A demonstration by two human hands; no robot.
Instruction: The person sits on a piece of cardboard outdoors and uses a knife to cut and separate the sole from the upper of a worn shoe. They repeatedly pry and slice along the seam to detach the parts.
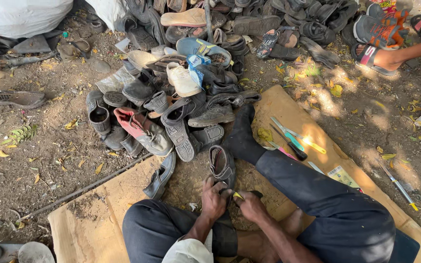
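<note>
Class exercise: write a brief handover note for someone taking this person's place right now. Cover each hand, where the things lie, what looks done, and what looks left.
Left hand grips the dark sandal at its near end.
Right hand holds a yellow-handled tool against that end.
Sandal lies on the cardboard between the knees.
Spare tools lie on the cardboard to the right.
Shoe pile sits ahead.
Done: cannot tell.
Left: the sandal is in hand; the pile lies untouched.

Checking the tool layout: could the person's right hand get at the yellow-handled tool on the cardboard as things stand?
Probably yes. The yellow-handled tool lies uncovered on the cardboard, beyond the outstretched right leg. The right hand, now at the sandal, would have to reach over that leg.
</note>
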